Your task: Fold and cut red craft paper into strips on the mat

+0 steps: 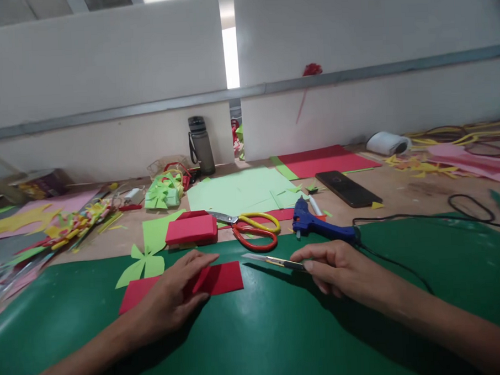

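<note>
My left hand (174, 296) lies across a folded strip of red paper (227, 278) on the green mat. Its thumb is at the near edge and its fingers reach over the far side, holding the strip; the palm covers the middle. My right hand (334, 267) grips a craft knife (280, 262) by its dark handle, the blade pointing left, a little right of the strip's end and apart from it. A stack of red paper pieces (191, 229) and red-and-yellow-handled scissors (258, 231) lie just beyond. A green paper leaf shape (143, 265) is behind my left hand.
A blue glue gun (318, 224) with a black cord lies beyond my right hand, near a phone (348, 188). Pale green sheets (237, 191), red sheets (331, 160) and a dark bottle (201, 146) are farther back. Paper flowers and scraps (77, 225) clutter the left.
</note>
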{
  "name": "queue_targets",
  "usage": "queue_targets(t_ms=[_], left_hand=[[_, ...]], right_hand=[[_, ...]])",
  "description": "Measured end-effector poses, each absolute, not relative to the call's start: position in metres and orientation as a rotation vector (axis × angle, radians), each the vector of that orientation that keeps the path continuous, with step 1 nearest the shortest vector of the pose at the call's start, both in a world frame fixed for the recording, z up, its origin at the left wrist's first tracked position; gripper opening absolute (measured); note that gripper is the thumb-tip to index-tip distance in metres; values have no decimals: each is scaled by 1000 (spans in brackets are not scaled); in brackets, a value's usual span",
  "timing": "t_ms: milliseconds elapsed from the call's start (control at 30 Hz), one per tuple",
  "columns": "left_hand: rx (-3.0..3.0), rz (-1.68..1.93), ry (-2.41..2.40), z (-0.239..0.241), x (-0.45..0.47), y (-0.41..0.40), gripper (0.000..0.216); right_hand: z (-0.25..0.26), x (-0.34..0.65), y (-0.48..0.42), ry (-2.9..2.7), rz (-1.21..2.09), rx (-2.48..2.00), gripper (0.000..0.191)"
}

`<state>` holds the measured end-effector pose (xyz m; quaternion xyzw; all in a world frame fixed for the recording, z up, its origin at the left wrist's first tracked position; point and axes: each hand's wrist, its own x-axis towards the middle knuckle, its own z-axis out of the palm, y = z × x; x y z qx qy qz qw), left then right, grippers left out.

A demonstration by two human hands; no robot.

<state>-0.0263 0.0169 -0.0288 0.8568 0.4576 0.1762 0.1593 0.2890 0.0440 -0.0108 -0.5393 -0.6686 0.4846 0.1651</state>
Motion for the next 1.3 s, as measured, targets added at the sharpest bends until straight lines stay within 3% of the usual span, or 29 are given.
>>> queue_targets(t_ms=[267,533,633,867,1300], left_hand=[[2276,646,1285,-29,-17,24,10],[2077,709,1510,-26,-6,28,19],[2063,701,1521,-25,-1,30,20],[2461,565,1439,-27,0,31,26],[2435,667,1357,-38,17,33,22]], right_hand=[[-10,287,37,-2034,1328,-1433,25],[-12,288,41,-2110,1367,-1422,22],[-13,287,45,-2180,1244,-1440,21],[-8,286,52,-2213,1273,-1466,21],[-11,295,54,-2153,1284,-1463,18]])
